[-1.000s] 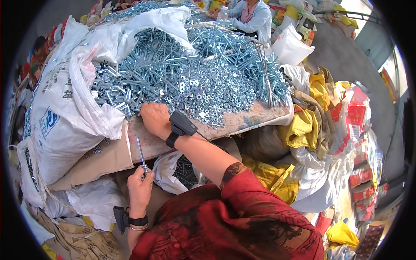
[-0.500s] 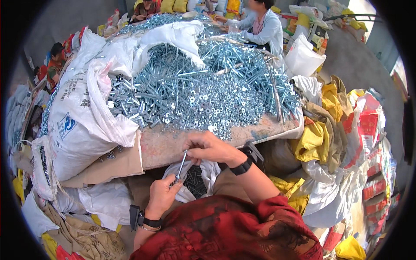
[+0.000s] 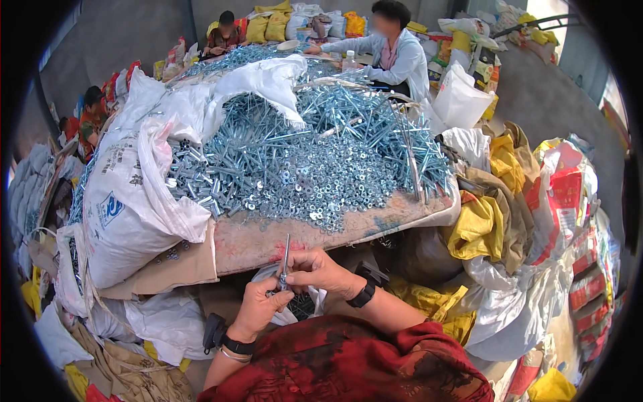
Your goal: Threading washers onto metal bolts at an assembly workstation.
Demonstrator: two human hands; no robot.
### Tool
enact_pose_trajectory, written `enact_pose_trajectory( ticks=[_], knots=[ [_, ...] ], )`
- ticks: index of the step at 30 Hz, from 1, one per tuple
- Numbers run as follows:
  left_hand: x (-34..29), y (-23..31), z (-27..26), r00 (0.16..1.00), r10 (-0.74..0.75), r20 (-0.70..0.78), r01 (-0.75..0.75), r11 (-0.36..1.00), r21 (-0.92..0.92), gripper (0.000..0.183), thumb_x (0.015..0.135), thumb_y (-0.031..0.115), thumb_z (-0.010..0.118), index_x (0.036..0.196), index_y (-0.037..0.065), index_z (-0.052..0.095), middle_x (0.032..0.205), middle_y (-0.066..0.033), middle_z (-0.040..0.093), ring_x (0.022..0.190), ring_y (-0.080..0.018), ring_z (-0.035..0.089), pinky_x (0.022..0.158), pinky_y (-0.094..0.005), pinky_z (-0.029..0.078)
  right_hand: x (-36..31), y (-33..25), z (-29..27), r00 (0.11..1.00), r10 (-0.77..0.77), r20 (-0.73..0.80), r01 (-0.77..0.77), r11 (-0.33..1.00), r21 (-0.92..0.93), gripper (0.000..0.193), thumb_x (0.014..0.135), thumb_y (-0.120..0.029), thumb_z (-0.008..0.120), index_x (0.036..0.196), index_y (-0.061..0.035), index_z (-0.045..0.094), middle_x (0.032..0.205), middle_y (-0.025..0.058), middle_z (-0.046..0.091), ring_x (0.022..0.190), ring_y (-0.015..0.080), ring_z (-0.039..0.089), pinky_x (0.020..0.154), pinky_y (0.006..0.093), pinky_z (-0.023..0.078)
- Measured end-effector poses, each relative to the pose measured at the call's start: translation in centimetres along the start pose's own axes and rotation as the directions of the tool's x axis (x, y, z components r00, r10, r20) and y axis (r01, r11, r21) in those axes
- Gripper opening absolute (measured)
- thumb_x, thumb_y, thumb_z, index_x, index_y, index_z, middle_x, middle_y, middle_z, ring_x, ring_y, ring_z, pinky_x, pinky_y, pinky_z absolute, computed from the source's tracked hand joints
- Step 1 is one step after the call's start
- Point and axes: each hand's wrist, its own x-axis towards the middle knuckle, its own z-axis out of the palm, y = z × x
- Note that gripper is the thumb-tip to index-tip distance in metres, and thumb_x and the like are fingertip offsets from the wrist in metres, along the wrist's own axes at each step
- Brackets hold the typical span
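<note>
A thin silver bolt (image 3: 287, 251) points upward between my two hands, over the near edge of the table. My left hand (image 3: 257, 307) is closed round its lower end, where small shiny metal pieces show between the fingertips. My right hand (image 3: 320, 273) pinches the bolt a little higher, thumb and fingers together, just touching the left fingertips. What exactly sits at the bolt's lower end is partly hidden by the fingers. Below them, a white sack (image 3: 319, 299) stands with its mouth apart and dark metal rods inside.
A heap of washers (image 3: 321, 181), long bolts and metal sleeves (image 3: 194, 175) covers the table (image 3: 261, 242). A full white sack (image 3: 127, 221) leans at left. Yellow bags (image 3: 479, 228) and other sacks crowd the right. A co-worker in light blue (image 3: 408, 60) sits across; two others work farther off.
My right hand has come down the bolt to meet my left hand. The bolt now stands more upright. The view has tilted up, and the co-worker across reaches out over the heap.
</note>
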Motion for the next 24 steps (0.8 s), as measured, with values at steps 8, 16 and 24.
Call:
enact_pose_trajectory(
  ticks=[8,16,24],
  knots=[
    [0.2,-0.2,1.5,0.832,0.457,-0.316,-0.241,0.809,0.537,0.014,0.092,0.009,0.067,0.09,-0.004,0.065,0.069,0.0002,0.059,0.061,-0.0076,0.048,0.053,-0.0269,0.039,2.1,1.1,3.3,0.969,-0.224,0.102,0.238,0.96,-0.146,0.065,0.099,-0.055,0.046,0.127,0.002,0.06,0.131,0.0148,0.058,0.12,0.0248,0.055,0.107,0.0392,0.039],
    [-0.8,0.6,-0.8,0.897,0.128,-0.423,-0.003,0.959,0.284,0.007,0.088,0.006,0.067,0.086,-0.001,0.065,0.065,0.0049,0.048,0.063,-0.0024,0.04,0.053,-0.0231,0.033,2.2,0.1,4.1,0.914,-0.344,-0.214,0.353,0.936,0.001,0.063,0.1,-0.052,0.049,0.125,0.0046,0.058,0.128,0.0176,0.061,0.122,0.0252,0.056,0.107,0.0397,0.039],
    [-0.8,-0.7,-0.4,0.942,0.208,-0.263,-0.085,0.906,0.414,0.018,0.09,0.01,0.07,0.08,-0.001,0.06,0.063,0.0025,0.045,0.064,-0.004,0.036,0.052,-0.0239,0.032,2.3,1.8,1.4,0.866,-0.163,-0.473,0.159,0.986,-0.047,0.044,0.103,-0.037,0.052,0.088,0.0012,0.067,0.076,0.0041,0.066,0.069,0.0096,0.058,0.065,0.0264,0.047]
  ],
)
